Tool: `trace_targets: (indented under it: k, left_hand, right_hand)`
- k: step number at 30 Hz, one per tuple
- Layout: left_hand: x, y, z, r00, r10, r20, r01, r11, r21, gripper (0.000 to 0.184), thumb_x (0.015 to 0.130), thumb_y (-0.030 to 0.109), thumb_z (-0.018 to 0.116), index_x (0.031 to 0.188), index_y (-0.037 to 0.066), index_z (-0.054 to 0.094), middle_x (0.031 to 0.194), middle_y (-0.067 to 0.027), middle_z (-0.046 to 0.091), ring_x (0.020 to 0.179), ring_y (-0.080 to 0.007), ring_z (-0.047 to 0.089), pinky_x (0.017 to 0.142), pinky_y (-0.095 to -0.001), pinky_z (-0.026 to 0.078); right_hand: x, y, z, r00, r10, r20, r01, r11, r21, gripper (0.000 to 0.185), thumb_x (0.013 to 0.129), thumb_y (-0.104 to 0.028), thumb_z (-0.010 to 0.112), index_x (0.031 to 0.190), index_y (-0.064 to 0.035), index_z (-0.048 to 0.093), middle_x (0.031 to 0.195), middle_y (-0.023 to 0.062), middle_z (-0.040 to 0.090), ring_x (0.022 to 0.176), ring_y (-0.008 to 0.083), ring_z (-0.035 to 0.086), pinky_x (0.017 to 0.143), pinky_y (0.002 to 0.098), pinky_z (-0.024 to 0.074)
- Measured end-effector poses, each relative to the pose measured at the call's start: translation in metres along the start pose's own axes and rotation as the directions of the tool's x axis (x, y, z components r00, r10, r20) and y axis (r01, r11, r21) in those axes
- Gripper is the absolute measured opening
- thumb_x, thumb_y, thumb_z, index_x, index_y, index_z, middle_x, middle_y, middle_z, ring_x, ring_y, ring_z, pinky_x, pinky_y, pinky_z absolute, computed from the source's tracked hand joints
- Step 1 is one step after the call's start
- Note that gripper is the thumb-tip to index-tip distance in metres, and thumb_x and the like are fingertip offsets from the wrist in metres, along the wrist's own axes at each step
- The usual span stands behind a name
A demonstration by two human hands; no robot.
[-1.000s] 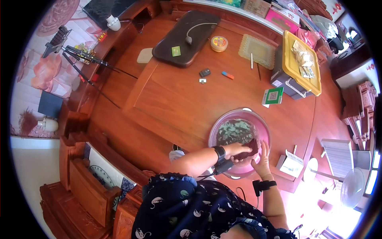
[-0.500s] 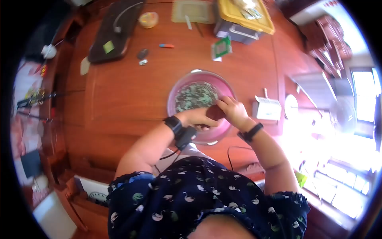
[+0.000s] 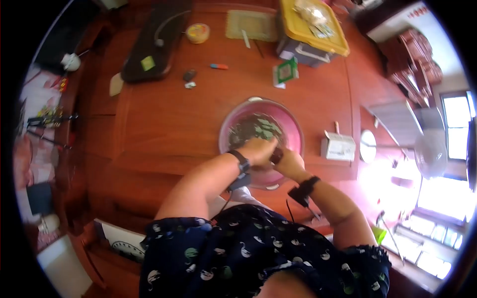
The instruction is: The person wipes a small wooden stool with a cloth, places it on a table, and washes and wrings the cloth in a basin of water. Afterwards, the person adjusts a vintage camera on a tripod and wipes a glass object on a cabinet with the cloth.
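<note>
A pink basin (image 3: 296, 130) stands on the table in front of me, with mottled dark and pale-green contents (image 3: 258, 127) in its far part. Over its near half, my left hand (image 3: 259, 151) and my right hand (image 3: 291, 165) are close together. Between them is a small dark reddish-brown piece (image 3: 276, 156), whose kind I cannot make out. The right fingers are closed around it from the right. My left fingers are curled against its other side, partly blurred and hidden. Both wrists wear dark straps.
Behind the basin stand a green-and-white card (image 3: 286, 73) and a grey bin with a yellow lid (image 3: 334, 37). A white box (image 3: 339, 146) is to the right. Farther left lie a blue-and-orange item (image 3: 219, 66), a round tub (image 3: 198, 33) and a long dark board (image 3: 149, 44).
My hands have drawn together and tilted, and less of the reddish-brown piece shows between them. The basin contents look darker now. The whole view has shifted slightly.
</note>
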State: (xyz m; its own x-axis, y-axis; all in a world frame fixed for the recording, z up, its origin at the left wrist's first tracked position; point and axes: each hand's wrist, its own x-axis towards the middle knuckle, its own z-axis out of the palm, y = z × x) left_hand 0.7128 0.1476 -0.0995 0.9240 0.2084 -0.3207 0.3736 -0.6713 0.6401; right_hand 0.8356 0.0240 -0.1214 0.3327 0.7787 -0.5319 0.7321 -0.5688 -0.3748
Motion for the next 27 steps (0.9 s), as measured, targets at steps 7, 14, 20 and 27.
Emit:
trace_targets:
  k: [7,14,20,27]
  left_hand:
    - [0.019,-0.027,0.045,0.980,0.155,-0.122,-0.149,0.987,0.060,0.050,0.067,0.026,0.064,0.104,-0.001,0.044,0.069,-0.0178,0.062,0.068,-0.0350,0.063,0.058,-0.0432,0.049]
    - [0.019,-0.027,0.048,0.984,0.152,-0.097,-0.144,0.986,0.088,0.041,0.081,0.022,0.050,0.114,-0.001,0.044,0.074,-0.0194,0.062,0.072,-0.0372,0.062,0.063,-0.0449,0.048]
    - [0.019,-0.025,0.051,0.985,0.128,-0.114,-0.116,0.987,0.109,0.041,0.084,0.019,0.046,0.120,-0.001,0.042,0.079,-0.0200,0.062,0.074,-0.0367,0.061,0.063,-0.0445,0.048]
    - [-0.036,-0.017,0.028,0.952,0.021,-0.307,-0.068,0.988,-0.142,0.055,0.063,0.026,0.072,0.104,0.004,0.043,0.086,-0.0181,0.061,0.080,-0.0369,0.061,0.067,-0.0438,0.049]
  right_hand:
    - [-0.013,-0.008,0.004,0.992,0.094,-0.087,-0.080,0.984,0.158,0.047,0.054,-0.018,0.072,0.095,0.0017,0.059,0.086,0.0196,0.064,0.083,0.0327,0.062,0.074,0.0368,0.0480]
    - [-0.004,0.012,0.023,0.991,0.103,-0.088,-0.072,0.950,0.304,0.049,0.052,-0.022,0.075,0.093,0.0006,0.061,0.082,0.0180,0.065,0.080,0.0313,0.064,0.070,0.0373,0.0495]
    - [-0.004,0.012,0.019,0.994,0.027,-0.109,0.001,0.968,0.251,0.048,0.052,-0.023,0.074,0.093,-0.0016,0.060,0.080,0.0175,0.065,0.078,0.0305,0.064,0.069,0.0372,0.0494]
    - [-0.043,-0.012,-0.004,1.000,-0.003,0.001,0.001,0.666,0.746,0.060,0.074,-0.008,0.066,0.127,-0.0087,0.037,0.115,0.0100,0.048,0.098,0.0229,0.055,0.075,0.0395,0.0513]
